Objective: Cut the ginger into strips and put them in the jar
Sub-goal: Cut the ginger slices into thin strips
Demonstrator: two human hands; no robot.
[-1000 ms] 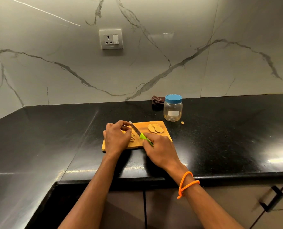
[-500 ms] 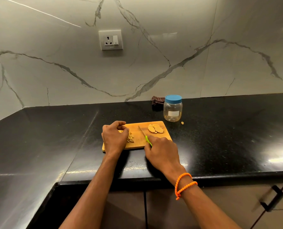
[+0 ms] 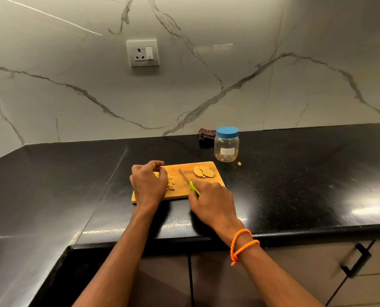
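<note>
A wooden cutting board (image 3: 215, 181) lies on the black counter. My left hand (image 3: 148, 183) sits over its left part, fingers curled round a pale piece of ginger (image 3: 156, 174). Cut ginger strips (image 3: 170, 185) lie just right of that hand. My right hand (image 3: 213, 201) grips the green handle of a small knife (image 3: 184, 176), whose blade rests on the middle of the board, pointing away from me. Several flat ginger slices (image 3: 203, 172) are stacked at the board's far right. A clear jar (image 3: 226, 147) with its blue lid on stands behind the board.
A dark folded cloth (image 3: 206, 135) lies against the marble wall, left of the jar. A small ginger scrap (image 3: 239, 163) sits on the counter by the jar. The counter's front edge runs just below my wrists, with cabinet doors and a black handle (image 3: 357, 260) underneath.
The knife has left the ginger under my left hand and moved right to the middle of the board. My left hand has shifted slightly left, uncovering cut strips.
</note>
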